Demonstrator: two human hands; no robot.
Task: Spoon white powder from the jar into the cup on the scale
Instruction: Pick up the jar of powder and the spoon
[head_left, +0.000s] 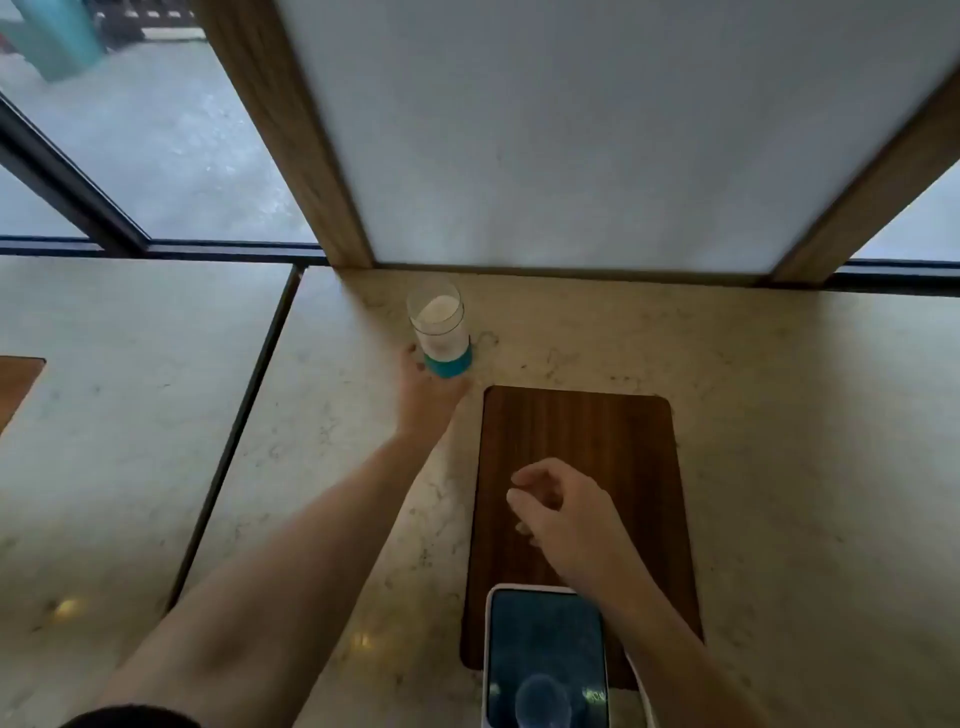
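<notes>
1. Jar (440, 332) stood near the counter's (779, 415) back edge, close against the panel (571, 130), just beyond the far left corner of the board (576, 431). It was clear glass with a teal base, white powder inside, no lid seen.
2. Left hand (428, 397) touched the jar's base from the near side, fingers partly wrapped round it; a full grip could not be confirmed.
3. Right hand (558, 506) hovered over the board, fingers loosely curled, holding nothing.
4. Phone (545, 660) lay at the board's near edge. No cup, scale or spoon was in view.
5. Judgement: the step in hand was fetching the jar. It should be gripped low and firmly, kept upright since it appeared open, and brought towards the board without tilting, lest powder spill.
</notes>
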